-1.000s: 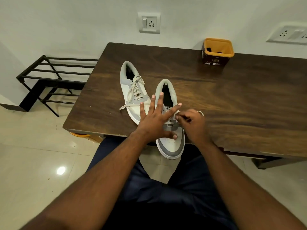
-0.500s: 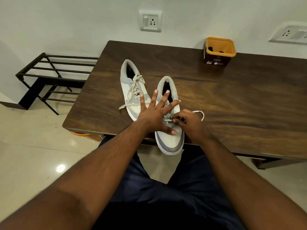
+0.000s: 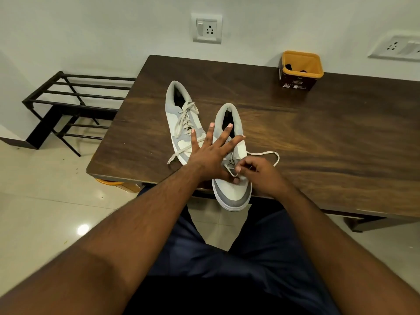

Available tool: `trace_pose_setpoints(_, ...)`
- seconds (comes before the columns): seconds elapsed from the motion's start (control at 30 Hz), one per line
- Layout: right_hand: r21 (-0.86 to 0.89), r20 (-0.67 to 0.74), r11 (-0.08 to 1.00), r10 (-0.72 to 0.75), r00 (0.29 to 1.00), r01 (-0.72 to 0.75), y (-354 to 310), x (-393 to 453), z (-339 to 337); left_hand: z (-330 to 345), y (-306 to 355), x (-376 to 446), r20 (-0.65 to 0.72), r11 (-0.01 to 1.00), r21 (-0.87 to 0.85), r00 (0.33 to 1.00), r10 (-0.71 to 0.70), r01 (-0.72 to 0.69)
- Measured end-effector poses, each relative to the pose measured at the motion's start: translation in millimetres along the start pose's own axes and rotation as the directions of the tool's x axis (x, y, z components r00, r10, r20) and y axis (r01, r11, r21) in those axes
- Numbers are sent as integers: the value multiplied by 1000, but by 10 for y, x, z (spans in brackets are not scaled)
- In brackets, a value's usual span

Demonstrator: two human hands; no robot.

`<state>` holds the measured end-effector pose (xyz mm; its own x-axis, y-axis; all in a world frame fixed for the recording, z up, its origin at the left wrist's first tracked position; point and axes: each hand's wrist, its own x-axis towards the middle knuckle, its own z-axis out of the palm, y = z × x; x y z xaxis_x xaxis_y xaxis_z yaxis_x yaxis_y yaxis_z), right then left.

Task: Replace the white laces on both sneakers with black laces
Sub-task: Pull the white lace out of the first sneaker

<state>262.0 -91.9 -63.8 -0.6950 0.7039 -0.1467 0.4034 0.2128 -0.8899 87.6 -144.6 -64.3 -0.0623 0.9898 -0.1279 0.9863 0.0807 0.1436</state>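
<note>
left hand (image 3: 210, 155): flat, fingers spread, pinning the near sneaker (image 3: 234, 189) at the table (image 3: 318, 137) edge
right hand (image 3: 261, 172): grip pinching the white lace (image 3: 263, 153)
tip: I'd pull slow, one eyelet at a time

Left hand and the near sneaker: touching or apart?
Touching. The head view shows the left hand lying flat with fingers spread on the near sneaker, thumb on its toe, while the right hand pinches the white lace.
</note>
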Motion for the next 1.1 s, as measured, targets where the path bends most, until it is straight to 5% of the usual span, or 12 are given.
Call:
trace_pose_setpoints(0.07,88,-229,995,66,971,-46,63,54,17,5,5,3,17,1000,-15,1000,4,-4)
trace_pose_setpoints(0.13,61,-307,993,118,944,-104,86,103,55,6,6,-3,22,1000,-18,1000,7,-6)
trace_pose_setpoints(0.5,-187,-198,954,196,960,-233,-9,163,35,76,-31,-7,-1,999,-32,1000,2,-2)
trace_pose_setpoints(0.73,-306,-174,938,111,978,-161,-42,189,36,69,-34,-4,5,999,-32,1000,4,-4)
trace_pose_setpoints(0.9,-639,-105,743,171,980,-198,56,56,-201,87,-50,-5,13,997,-71,1000,6,-5)
trace_pose_setpoints(1.0,-655,-116,701,275,954,-282,39,67,-224,86,-44,-14,15,996,-89,1000,2,0)
trace_pose_setpoints(1.1,-559,-217,800,114,970,-219,-86,92,-107,78,-46,-17,7,995,-95,1000,0,0)
